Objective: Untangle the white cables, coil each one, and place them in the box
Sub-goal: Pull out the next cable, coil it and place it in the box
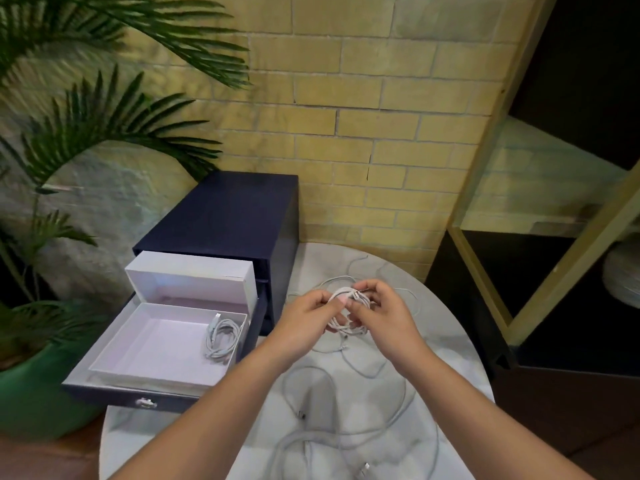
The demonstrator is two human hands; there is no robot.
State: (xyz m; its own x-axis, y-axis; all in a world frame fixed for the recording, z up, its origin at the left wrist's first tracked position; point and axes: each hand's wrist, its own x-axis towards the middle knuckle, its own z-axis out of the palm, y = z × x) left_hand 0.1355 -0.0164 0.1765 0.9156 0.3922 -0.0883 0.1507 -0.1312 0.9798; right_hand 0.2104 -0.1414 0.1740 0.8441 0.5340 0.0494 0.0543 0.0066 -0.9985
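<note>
A small coil of white cable is held above the round table between both hands. My left hand pinches its left side and my right hand grips its right side, with a short end hanging below. More white cables lie loose and tangled on the table under my arms. An open white box sits in a pulled-out drawer on the left. One coiled white cable lies in its right corner.
The dark blue drawer cabinet stands left of the white round table. The box lid stands upright behind the box. A palm in a green pot is at far left. A dark shelf unit stands at right.
</note>
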